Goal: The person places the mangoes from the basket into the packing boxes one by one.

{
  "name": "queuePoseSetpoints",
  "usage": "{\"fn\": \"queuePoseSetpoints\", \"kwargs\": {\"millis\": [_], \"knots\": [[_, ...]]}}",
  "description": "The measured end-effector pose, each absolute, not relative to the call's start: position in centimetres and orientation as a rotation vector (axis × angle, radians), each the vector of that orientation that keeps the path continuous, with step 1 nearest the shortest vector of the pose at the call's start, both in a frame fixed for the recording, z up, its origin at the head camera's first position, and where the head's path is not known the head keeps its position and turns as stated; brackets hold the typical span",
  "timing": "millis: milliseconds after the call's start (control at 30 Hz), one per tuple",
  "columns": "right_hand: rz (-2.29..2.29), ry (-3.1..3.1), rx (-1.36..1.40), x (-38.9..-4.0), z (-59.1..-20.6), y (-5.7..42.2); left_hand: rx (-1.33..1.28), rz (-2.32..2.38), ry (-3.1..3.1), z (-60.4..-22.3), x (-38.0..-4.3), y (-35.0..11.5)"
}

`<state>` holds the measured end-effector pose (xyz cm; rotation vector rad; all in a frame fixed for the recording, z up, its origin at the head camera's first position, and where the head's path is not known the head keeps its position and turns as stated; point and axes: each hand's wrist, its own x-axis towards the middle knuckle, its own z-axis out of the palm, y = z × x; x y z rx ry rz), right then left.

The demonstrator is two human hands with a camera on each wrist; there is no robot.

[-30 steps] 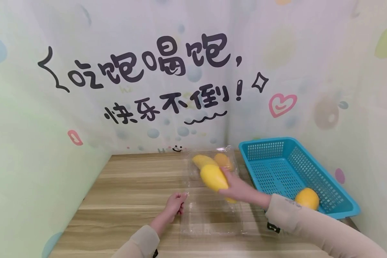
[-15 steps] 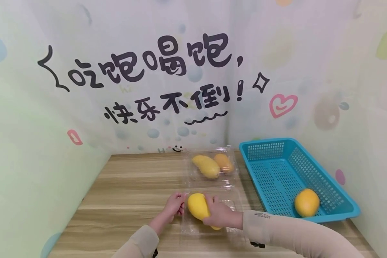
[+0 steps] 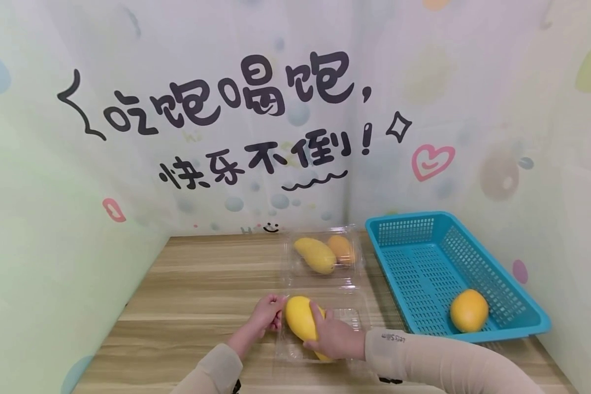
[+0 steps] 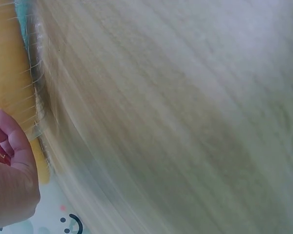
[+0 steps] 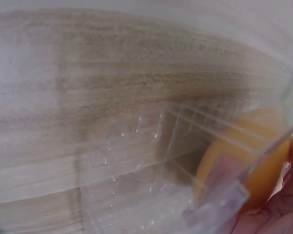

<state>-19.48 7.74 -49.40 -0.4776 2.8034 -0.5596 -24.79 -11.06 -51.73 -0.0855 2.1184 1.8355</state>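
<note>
Right grip clamps 1 mango; left grip pinches box edge (wood spreads leftward).

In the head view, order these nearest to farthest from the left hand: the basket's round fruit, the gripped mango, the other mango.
1. Gripped mango, just right of the left hand.
2. Other mango, farther back, in clear plastic.
3. Round fruit, far right, in the blue basket.

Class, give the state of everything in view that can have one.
Clear plastic container: open
Blue basket: open, upright
Basket fruit: resting inside, unheld
Near mango: held at container's near half
Far mango: lying in far half
Far orange fruit: beside far mango, unheld
Right hand: gripping near mango
Left hand: holding container's left edge
</note>
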Motion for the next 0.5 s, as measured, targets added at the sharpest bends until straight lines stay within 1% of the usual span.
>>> {"fn": "queuePoseSetpoints", "kwargs": {"millis": [167, 300, 400, 500], "knots": [[-0.523, 2.79, -0.487, -19.7, -49.5, 7.8, -0.082, 1.824, 2.132, -51.6, -24.7, -11.2], [-0.531, 2.747, -0.484, -19.8, -48.8, 8.0, -0.072, 1.811, 2.143, -51.5, -24.7, -11.3], [-0.528, 2.742, -0.497, -19.9, -47.5, 8.5, -0.067, 1.794, 2.145, -51.3, -24.7, -11.2], [-0.561, 2.734, -0.463, -20.3, -45.3, 9.4, -0.061, 1.785, 2.143, -51.3, -24.7, -11.2]]}}
